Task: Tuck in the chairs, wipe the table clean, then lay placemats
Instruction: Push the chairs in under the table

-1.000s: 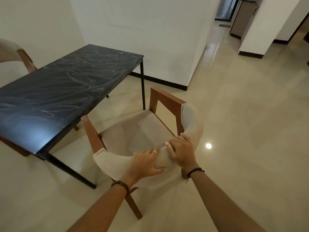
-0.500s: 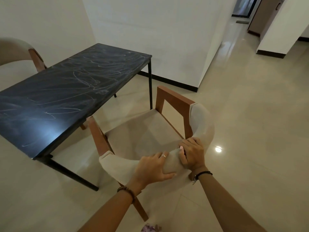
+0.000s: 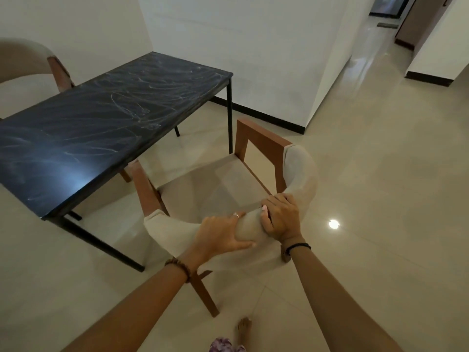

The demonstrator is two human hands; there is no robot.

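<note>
Chalk-smeared black table (image 3: 106,118) on glossy tile floor (image 3: 380,174), both hands' grip closed around chair backrest (image 3: 172,229).

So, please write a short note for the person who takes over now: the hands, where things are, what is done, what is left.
Left hand and right hand both grip the padded backrest of the near chair.
That chair stands at the table's long side, angled, seat not yet under it.
A second chair stands at the far side.
The tabletop shows pale smears; no cloth or placemats in view.
Done: nothing finished.
Left: tuck in the chairs, wipe, lay placemats.
</note>
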